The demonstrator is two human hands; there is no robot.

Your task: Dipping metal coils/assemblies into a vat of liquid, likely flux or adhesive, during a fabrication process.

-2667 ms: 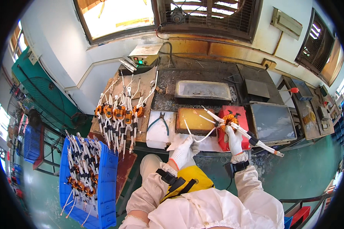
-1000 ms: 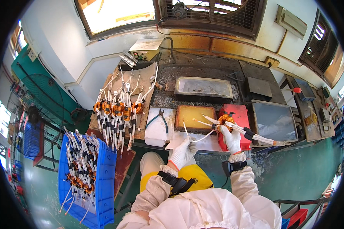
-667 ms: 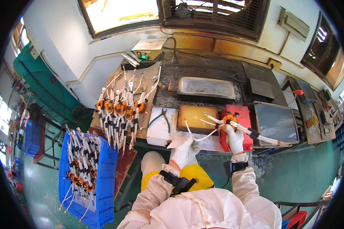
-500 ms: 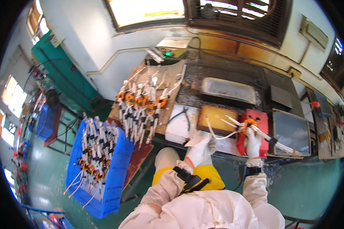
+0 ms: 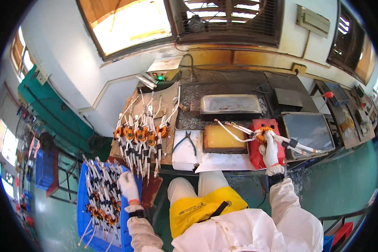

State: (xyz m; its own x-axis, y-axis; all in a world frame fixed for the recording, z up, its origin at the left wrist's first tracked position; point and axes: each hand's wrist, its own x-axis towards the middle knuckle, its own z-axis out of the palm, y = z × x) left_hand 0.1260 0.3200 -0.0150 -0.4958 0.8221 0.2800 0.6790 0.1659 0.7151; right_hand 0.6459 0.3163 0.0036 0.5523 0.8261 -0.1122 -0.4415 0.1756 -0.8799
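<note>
A gloved worker divides attention between two corners of a bench, the right hand pinching a copper-wound coil right of centre in the frame, at the red block, while the left hand reaches the blue bin at lower left. Whether the left fingers pinch a lead or merely rest among the bundled coils cannot be told; they look loosely curled. The held coil's white leads fan both ways, those on the left reaching over the yellow-filled tray at centre, those on the right toward the grey-topped pan. Good handling here would likely mean a steady grip on the winding, so the long leads do not swing into the tray, and a light touch at the bin, where crowded leads could easily snag one another.
</note>
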